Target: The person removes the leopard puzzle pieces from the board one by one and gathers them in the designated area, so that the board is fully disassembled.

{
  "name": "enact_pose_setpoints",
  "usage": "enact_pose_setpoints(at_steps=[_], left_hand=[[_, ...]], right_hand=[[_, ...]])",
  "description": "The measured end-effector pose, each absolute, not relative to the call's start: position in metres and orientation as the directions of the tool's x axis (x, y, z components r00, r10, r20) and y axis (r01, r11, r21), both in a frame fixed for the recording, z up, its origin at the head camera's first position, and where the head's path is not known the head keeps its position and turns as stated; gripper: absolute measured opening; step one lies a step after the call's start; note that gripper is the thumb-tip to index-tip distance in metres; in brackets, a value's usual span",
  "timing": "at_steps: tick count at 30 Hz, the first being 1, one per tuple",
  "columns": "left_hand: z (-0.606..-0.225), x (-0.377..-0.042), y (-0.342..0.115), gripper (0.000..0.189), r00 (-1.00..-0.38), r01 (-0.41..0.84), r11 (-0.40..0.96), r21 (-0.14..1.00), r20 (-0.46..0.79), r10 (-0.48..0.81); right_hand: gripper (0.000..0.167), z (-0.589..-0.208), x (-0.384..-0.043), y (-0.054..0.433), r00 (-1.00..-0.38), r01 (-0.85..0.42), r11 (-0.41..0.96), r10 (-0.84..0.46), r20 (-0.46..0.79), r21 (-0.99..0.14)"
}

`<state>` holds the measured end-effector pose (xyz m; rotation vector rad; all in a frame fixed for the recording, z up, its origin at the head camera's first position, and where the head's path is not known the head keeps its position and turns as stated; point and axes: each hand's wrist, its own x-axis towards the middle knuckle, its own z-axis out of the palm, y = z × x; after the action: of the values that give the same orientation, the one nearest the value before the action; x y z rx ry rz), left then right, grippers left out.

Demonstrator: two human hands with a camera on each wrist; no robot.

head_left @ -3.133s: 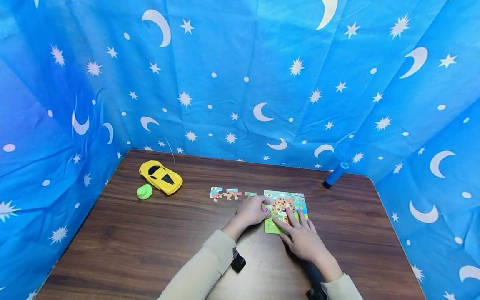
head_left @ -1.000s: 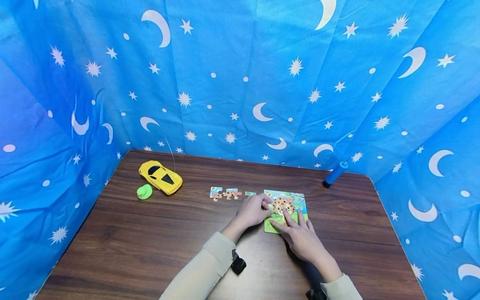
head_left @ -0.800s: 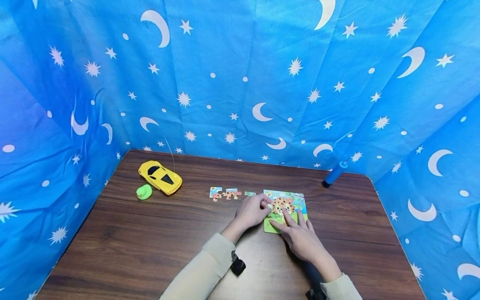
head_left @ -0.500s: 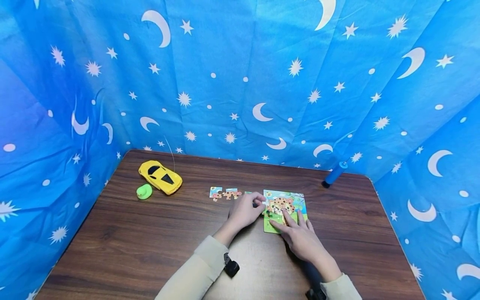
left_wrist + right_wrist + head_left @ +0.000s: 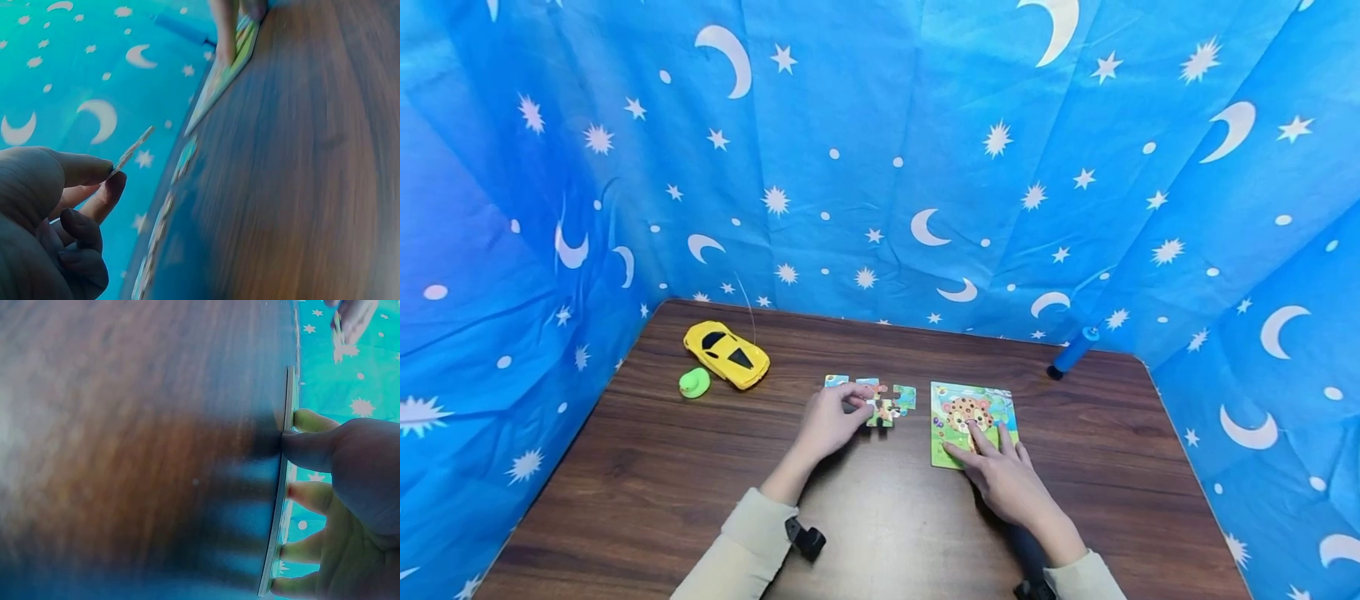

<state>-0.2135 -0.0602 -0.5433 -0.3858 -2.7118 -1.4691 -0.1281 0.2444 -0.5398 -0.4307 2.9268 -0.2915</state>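
My left hand (image 5: 831,423) pinches a jigsaw piece (image 5: 882,413) between thumb and forefinger, above the table. In the left wrist view the piece (image 5: 132,151) shows nearly edge-on, raised off the wood. Just behind it lie a few loose jigsaw pieces (image 5: 906,397), partly covered by the fingers. To the right is a square puzzle board (image 5: 955,393) with a spotted leopard cub picture. Spread fingers of my right hand (image 5: 1003,479) rest on the board's face. The right wrist view shows that thumb (image 5: 306,449) at the board's near edge.
A yellow toy car (image 5: 727,355) with a thin antenna stands at the back left, beside a small green toy duck (image 5: 694,382). A blue cylinder with a black end (image 5: 1073,353) lies at the back right. Blue star-patterned cloth (image 5: 880,125) hangs around the wooden table (image 5: 880,517).
My left hand has moved left from the board's left edge, carrying a jigsaw piece to the loose pieces. My right hand has stayed on the board.
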Motion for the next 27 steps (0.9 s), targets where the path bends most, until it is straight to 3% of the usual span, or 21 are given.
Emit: enact_pose_setpoints(at_steps=[11,27], left_hand=[[-0.552,-0.217,-0.119,0.012,-0.991,0.111,0.623,0.774,0.040,0.126],[-0.563,-0.227,-0.123,0.010,-0.993,0.082,0.694,0.716,0.001,0.116]], right_hand=[[0.042,-0.541,-0.127,0.247,-0.944,-0.268,0.939,-0.300,-0.134,-0.215],[0.043,-0.544,-0.129,0.247,-0.944,-0.278,0.936,-0.308,-0.118,-0.218]])
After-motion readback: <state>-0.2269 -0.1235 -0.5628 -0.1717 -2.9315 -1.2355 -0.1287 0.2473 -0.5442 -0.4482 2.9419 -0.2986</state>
